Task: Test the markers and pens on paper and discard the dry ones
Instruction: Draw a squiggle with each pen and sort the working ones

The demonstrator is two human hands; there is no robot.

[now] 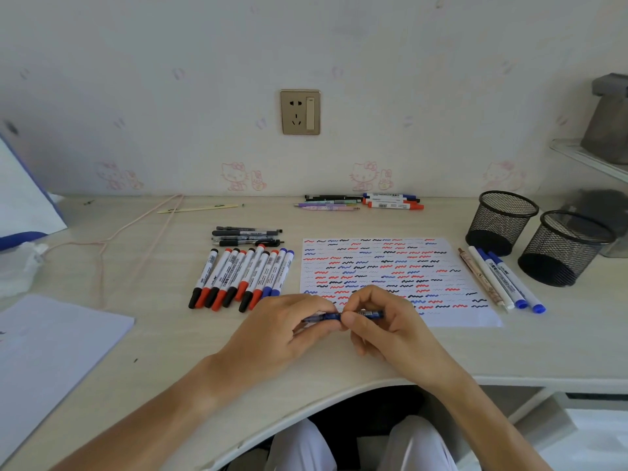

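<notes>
**Blue pen gripped between both hands at the desk's front edge**

Blue and slim, the pen (343, 316) lies level between the two hands, just over the near-left corner of the test paper (390, 277). The left hand (285, 329) pinches its left part, the right hand (384, 326) its right part, fingertips of both nearly meeting at the middle. Fingers cover most of the barrel; whether a cap is on, off or halfway cannot be told, and the tip is hidden.

Behind the hands the paper is filled with short red, blue and black squiggles, its near-left corner covered by the right hand. Left of it a row of markers (243, 278) lies side by side with red, black and blue caps toward the person, and above that a small stack of dark pens (248, 236). Just right of the paper lie a few pens and blue-capped markers (503, 278), near two black mesh cups (537, 236); what the cups hold is not visible. A further group of pens and markers (360, 202) rests at the wall, too small to read. White sheets (51, 341) at the left run out of the frame.
</notes>
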